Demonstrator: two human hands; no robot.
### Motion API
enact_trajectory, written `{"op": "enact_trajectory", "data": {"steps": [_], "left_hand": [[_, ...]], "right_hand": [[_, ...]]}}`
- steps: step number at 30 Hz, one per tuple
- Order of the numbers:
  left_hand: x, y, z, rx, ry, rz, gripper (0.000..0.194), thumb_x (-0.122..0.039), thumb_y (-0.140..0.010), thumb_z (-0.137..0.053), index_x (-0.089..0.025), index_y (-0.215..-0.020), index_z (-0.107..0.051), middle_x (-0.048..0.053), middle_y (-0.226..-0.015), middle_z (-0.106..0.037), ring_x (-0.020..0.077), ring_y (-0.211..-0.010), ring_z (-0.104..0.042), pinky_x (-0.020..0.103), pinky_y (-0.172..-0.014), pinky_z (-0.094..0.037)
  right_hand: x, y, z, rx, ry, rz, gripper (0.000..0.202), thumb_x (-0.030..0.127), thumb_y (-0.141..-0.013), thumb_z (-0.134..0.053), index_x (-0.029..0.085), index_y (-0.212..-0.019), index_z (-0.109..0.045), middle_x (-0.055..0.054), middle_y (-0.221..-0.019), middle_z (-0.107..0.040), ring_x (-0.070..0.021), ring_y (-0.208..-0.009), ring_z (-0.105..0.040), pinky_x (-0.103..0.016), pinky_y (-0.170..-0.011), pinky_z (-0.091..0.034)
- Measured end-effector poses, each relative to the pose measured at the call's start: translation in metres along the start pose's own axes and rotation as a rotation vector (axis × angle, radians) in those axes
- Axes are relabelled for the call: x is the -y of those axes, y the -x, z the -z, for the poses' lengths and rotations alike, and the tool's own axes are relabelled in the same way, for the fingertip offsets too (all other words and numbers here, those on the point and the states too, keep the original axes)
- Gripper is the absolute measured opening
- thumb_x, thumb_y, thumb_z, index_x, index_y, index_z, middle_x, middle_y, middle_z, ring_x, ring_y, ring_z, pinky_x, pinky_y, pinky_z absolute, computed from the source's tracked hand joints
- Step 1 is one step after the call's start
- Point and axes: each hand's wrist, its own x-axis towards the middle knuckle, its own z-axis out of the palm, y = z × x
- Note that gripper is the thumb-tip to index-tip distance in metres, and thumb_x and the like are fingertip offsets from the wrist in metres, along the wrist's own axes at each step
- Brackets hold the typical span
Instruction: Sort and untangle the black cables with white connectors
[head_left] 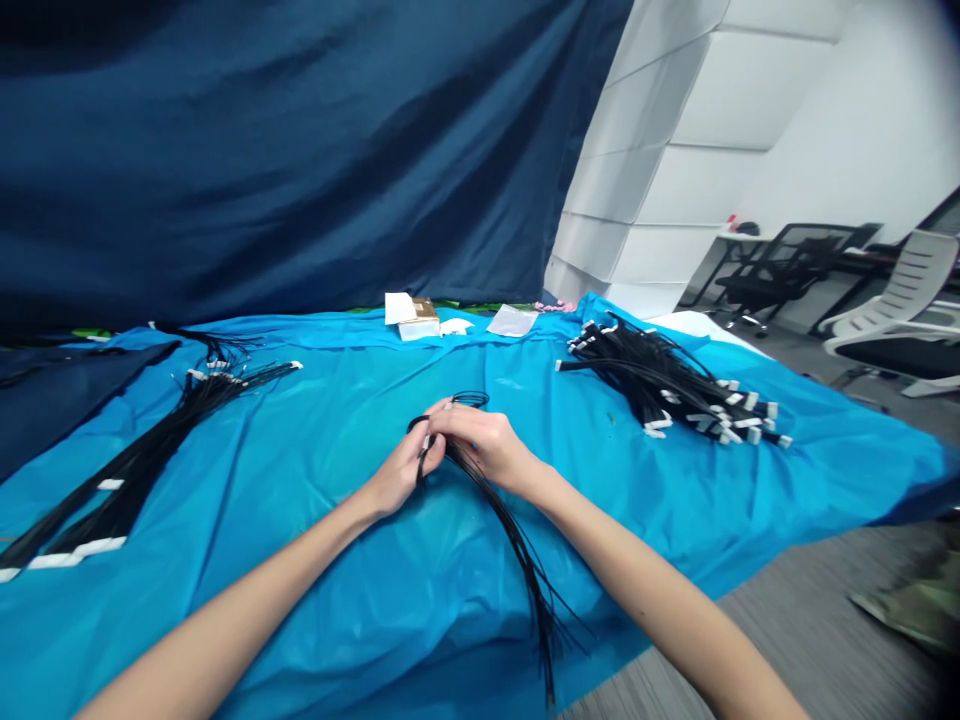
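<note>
Both hands meet over the middle of the blue cloth, closed on one bundle of thin black cables (517, 535). My left hand (403, 470) pinches the bundle near its bent upper end, where a black loop shows at the fingers. Close beside it, my right hand (487, 445) grips the same cables, its thumb and fingers touching the left fingertips. A small loop (471, 399) sticks out above the right fingers. The loose cable ends hang down toward the table's front edge. Fingers partly hide the gripped part of the bundle.
Black cables with white ends (161, 440) lie on the left of the blue cloth (300, 600). A bigger pile of similar cables (660, 380) is at the right. Near the back stand a small open box (418, 325) and a white packet (513, 320). Office chairs (900, 310) are beyond.
</note>
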Motion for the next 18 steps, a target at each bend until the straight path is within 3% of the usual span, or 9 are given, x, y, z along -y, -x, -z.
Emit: {"op": "enact_trajectory", "data": {"steps": [8, 18], "left_hand": [[0.0060, -0.0039, -0.0022, -0.045, 0.017, -0.028, 0.074, -0.066, -0.077, -0.023, -0.017, -0.128, -0.044, 0.009, -0.135, -0.044, 0.0236, -0.134, -0.019, 0.038, -0.111, -0.011], [0.0084, -0.0056, -0.0034, -0.056, -0.001, -0.014, 0.073, -0.063, -0.081, -0.013, -0.017, -0.130, -0.041, 0.009, -0.136, -0.041, 0.0210, -0.135, -0.016, 0.040, -0.111, -0.009]], "right_hand": [[0.0007, 0.0008, -0.0050, -0.053, 0.022, -0.004, 0.020, 0.013, -0.085, -0.043, 0.018, -0.097, -0.057, -0.006, -0.096, -0.066, -0.0135, -0.092, -0.061, -0.027, -0.083, -0.050], [0.0098, -0.0063, -0.0041, -0.103, -0.064, -0.179, 0.015, 0.017, -0.086, -0.044, 0.017, -0.089, -0.059, -0.006, -0.089, -0.065, -0.0124, -0.085, -0.060, -0.027, -0.079, -0.049]]}}
